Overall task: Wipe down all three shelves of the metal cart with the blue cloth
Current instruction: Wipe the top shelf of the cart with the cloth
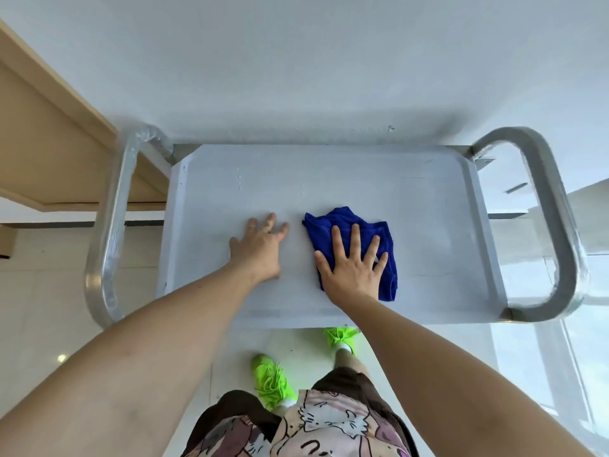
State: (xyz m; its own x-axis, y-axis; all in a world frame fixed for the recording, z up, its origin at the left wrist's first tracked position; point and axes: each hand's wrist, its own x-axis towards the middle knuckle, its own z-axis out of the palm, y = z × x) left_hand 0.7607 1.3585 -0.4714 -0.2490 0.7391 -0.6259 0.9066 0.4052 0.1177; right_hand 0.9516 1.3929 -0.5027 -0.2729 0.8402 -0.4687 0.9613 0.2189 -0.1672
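I look straight down on the top shelf of the metal cart, a pale grey tray with a raised rim. The blue cloth lies crumpled a little right of the shelf's middle. My right hand rests flat on the cloth, fingers spread, pressing it onto the shelf. My left hand lies flat on the bare shelf just left of the cloth, fingers apart, holding nothing. The two lower shelves are hidden under the top one.
Curved metal handles stand at the cart's left end and right end. A wooden desk sits close at the left. A white wall is behind the cart, a window at the right. My green shoes stand on the floor below.
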